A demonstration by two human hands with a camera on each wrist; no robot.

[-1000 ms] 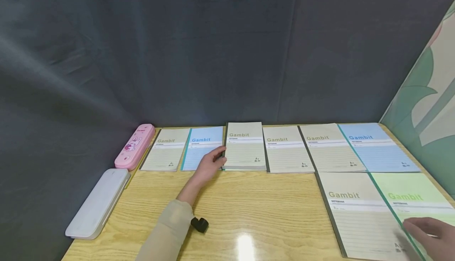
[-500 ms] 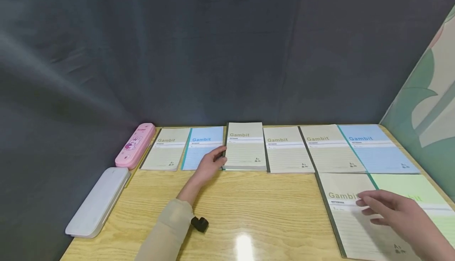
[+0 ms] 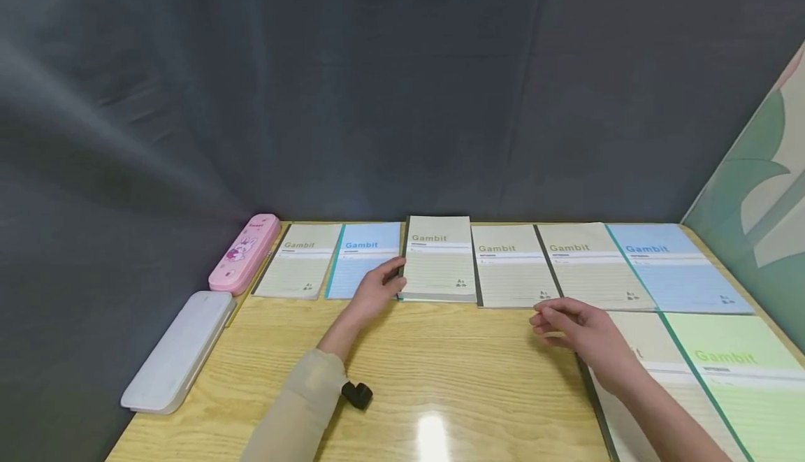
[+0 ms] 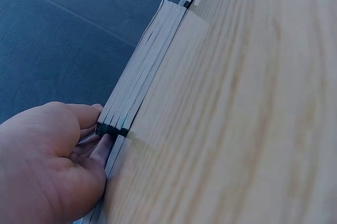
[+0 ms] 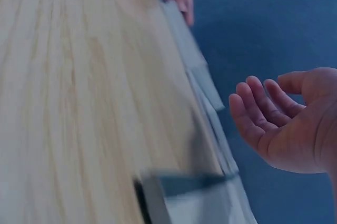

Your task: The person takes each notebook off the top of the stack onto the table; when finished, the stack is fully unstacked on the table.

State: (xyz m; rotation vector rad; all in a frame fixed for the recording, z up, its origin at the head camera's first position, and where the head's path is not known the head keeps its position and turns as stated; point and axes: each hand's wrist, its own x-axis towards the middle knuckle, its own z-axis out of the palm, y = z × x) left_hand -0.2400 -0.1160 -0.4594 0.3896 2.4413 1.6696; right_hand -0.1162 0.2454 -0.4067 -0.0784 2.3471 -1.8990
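My left hand (image 3: 372, 293) holds the left, dark-spined edge of a thick stack of beige "Gambit" notebooks (image 3: 440, 259). In the left wrist view, the left hand's (image 4: 58, 161) fingers and thumb are at the spine end of the stack (image 4: 139, 69), whose page edges show in layers. My right hand (image 3: 581, 333) hovers with loosely bent fingers and nothing in them, near the lower edge of a beige notebook (image 3: 509, 277) and overlapping another beige notebook (image 3: 660, 378). In the right wrist view, the right hand (image 5: 287, 124) shows relaxed fingers.
Left of the stack lie a blue notebook (image 3: 367, 238) and a beige one (image 3: 298, 266). A pink pencil case (image 3: 245, 252) and a white case (image 3: 179, 350) line the left side. Further right are another beige notebook (image 3: 588, 266), a blue one (image 3: 679, 266) and a green one (image 3: 742, 371).
My right hand has come from the lower right, over the green and beige notebooks, leftward and up toward the middle row. The left hand stays at the stack. The head view has shifted slightly.
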